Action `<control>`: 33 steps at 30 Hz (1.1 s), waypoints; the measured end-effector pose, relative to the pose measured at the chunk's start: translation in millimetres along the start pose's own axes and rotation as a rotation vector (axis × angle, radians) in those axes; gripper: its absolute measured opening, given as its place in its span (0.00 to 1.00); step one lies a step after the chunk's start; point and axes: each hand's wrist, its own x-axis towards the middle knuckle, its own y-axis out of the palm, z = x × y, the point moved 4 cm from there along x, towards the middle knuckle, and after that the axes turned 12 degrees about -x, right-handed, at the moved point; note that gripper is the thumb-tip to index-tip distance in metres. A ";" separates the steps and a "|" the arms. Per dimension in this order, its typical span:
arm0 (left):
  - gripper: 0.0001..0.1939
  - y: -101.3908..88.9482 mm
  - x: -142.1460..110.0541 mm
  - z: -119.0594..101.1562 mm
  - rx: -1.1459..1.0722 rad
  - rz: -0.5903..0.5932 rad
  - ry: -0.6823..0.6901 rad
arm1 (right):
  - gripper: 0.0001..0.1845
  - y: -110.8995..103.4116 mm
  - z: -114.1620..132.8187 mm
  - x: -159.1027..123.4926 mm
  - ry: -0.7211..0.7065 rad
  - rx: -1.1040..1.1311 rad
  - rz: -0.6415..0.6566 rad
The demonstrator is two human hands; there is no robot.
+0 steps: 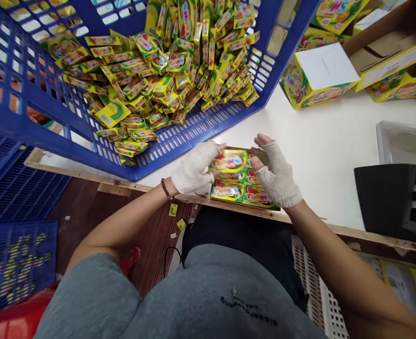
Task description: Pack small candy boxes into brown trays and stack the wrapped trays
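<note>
Below, reddish-brown flooring [155,235] is seen beside a white, wood-edged worktop [321,155], where a blue slatted plastic crate [180,151] is stood. One yellow-green printed pack [232,161], motion-blurred, is clamped by the left hand's [194,167] grip above rows of similar packs [227,190]; these are partly hidden by the right hand [277,175], its fingers parted. A black device [380,200] is cut off rightward.

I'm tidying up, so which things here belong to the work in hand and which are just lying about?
Apparently in use:
yellow packs between the left hand and right hand
blue crate holding loose packs

Seemingly just lying about:
yellow pieces on the floor
clear plastic container
black device
</note>
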 end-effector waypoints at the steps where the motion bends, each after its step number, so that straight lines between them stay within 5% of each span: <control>1: 0.34 8.1 1.6 -14.5 -0.043 0.049 0.074 | 0.31 1.6 5.8 3.0 0.018 0.038 0.057; 3: 0.33 18.0 1.7 -29.9 -0.125 0.116 0.141 | 0.25 7.9 13.5 6.5 0.063 0.048 0.195; 6: 0.36 10.8 -4.1 -16.1 -0.167 0.133 0.032 | 0.18 17.9 10.4 2.2 0.177 -0.012 0.301; 9: 0.34 -26.6 -13.7 24.2 0.029 0.069 -0.241 | 0.14 25.3 5.9 -9.6 0.251 -0.079 0.263; 14: 0.26 -111.3 -43.0 72.9 0.522 -0.088 -0.750 | 0.14 35.9 25.6 -23.9 0.163 -0.135 0.196; 18: 0.24 -132.0 -70.2 86.4 0.660 0.021 -0.960 | 0.13 38.2 31.8 -25.8 0.136 -0.152 0.204; 20: 0.16 -130.8 -77.8 91.5 0.677 0.052 -0.964 | 0.14 37.5 27.4 -24.2 0.159 -0.139 0.248; 24: 0.05 -126.9 -77.9 98.3 0.614 -0.067 -0.880 | 0.12 30.4 19.8 -19.0 0.254 -0.111 0.240; 33: 0.10 -117.3 -55.6 60.5 0.492 -0.282 -0.631 | 0.14 19.8 12.9 -18.2 0.264 -0.178 0.181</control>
